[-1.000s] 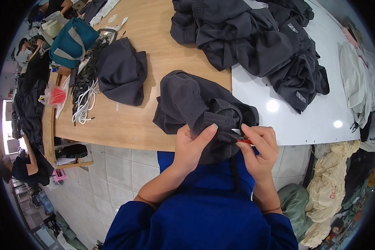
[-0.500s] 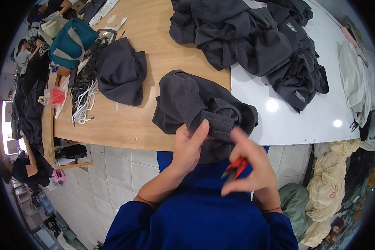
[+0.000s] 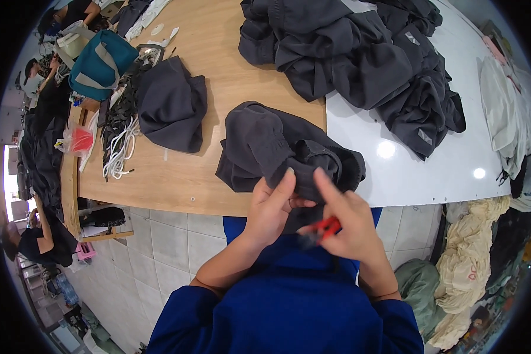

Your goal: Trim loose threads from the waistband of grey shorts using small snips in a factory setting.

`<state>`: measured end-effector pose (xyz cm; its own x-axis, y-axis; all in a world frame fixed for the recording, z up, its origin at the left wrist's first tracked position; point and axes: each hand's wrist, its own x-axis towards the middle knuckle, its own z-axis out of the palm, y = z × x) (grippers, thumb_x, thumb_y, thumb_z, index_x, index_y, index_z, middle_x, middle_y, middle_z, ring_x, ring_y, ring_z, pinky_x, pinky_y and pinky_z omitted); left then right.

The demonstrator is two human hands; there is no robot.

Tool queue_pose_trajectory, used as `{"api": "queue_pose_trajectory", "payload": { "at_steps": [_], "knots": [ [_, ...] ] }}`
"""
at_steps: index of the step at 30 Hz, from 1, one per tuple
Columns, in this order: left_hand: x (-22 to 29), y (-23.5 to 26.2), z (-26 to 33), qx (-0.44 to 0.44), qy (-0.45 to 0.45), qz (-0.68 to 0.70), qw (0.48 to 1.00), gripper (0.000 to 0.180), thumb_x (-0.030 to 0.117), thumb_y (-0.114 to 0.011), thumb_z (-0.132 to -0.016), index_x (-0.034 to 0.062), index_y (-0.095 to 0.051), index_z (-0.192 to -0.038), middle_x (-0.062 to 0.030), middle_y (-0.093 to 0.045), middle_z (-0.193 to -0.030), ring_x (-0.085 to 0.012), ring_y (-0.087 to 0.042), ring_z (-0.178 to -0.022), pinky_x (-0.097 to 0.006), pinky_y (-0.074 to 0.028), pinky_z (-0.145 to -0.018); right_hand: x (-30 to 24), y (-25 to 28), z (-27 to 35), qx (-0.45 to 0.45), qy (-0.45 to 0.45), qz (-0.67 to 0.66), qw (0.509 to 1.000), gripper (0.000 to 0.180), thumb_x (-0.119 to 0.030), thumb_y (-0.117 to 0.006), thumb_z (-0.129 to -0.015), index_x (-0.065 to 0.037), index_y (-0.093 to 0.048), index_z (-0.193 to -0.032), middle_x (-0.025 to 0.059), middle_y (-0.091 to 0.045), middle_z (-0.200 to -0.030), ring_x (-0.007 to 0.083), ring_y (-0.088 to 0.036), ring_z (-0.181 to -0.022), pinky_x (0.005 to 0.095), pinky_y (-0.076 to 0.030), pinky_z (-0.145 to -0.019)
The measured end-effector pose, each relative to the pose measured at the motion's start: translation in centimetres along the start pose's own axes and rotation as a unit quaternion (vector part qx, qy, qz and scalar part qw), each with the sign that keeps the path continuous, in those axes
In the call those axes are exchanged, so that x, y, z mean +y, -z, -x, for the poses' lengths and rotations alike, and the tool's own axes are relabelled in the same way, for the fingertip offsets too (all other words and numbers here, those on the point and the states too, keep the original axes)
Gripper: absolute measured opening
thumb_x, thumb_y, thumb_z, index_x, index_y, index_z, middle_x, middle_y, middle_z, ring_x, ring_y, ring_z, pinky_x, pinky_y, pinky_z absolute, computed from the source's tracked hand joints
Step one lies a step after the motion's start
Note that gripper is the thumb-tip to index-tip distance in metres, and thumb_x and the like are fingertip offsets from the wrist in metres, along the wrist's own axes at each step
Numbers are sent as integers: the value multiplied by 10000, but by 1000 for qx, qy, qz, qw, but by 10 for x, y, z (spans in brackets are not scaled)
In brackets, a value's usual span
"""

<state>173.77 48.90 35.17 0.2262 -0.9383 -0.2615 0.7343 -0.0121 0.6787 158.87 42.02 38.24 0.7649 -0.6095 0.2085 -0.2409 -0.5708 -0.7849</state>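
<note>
**Cloth Held at Front Edge; Red Tool Drawn Clear of It**

At the far left, a teal fabric bag with grey straps (image 3: 103, 65) stands beside the counter (image 3: 159, 192), whose left part is faced in pale wood grain. A loose bundle of white cord (image 3: 119, 156) lies near the bag. Next along is a bunched dark grey cloth piece (image 3: 172, 106), set apart from the work.

The left hand (image 3: 269, 209) is closed on the cloth, thumb above and fingers below. It grips the near end of a dark grey cloth garment with a gathered band (image 3: 255, 133). The garment rests on the counter; its gripped end projects past the front edge.

A small hand tool with red grips (image 3: 326, 229) sits in the curled right hand (image 3: 348, 221). Its dark tip is blurred. The index finger extends to the garment, beside the left thumb.

Change noted: one second ago the tool's blade was at the cloth. The tool is now below and clear of it, and the index finger has come to the fabric instead. Consequence: contact on the right is by finger, not blade. The left grip remains in place.

Farther right, a heap of dark grey garments (image 3: 348, 56) spans the wood-grain and white surfaces, well apart from both hands.
</note>
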Motion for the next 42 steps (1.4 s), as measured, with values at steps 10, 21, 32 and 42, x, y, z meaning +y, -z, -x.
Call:
{"api": "queue_pose_trajectory", "payload": {
  "at_steps": [10,21,32,42],
  "knots": [
    [3,0,1,-6,-10,0,1000,199,138,-514,-922,25,-546,-1082,-72,-621,-1014,-124,-604,-887,-262,-504,-741,13,2,5,171,-115,-183,961,553,-247,-754,-698,-8,-563,-1158,70,-566,-761,146,-518,-631,254,-428,-572],
    [2,3,2,-16,-3,-22,1000,176,141,-541,-910,36,-553,-1050,-51,-621,-990,-107,-594,-857,-248,-493,-727,17,-1,-6,212,59,102,970,369,-197,-743,-637,-79,-692,-982,24,-527,-683,158,-453,-559,255,-371,-498],
    [4,1,2,-16,-13,-47,999,161,126,-571,-892,27,-571,-1020,-50,-627,-944,-105,-591,-814,-241,-493,-703,18,-1,-5,224,63,98,968,364,-200,-742,-638,-78,-693,-976,24,-530,-661,159,-450,-547,253,-367,-491],
    [5,-1,3,-11,-14,-54,998,167,133,-579,-890,21,-576,-1014,-52,-628,-935,-106,-587,-805,-244,-490,-701,18,-2,-7,215,52,89,971,372,-198,-746,-634,-77,-693,-982,30,-533,-674,163,-455,-555,259,-373,-497]
  ]
}}
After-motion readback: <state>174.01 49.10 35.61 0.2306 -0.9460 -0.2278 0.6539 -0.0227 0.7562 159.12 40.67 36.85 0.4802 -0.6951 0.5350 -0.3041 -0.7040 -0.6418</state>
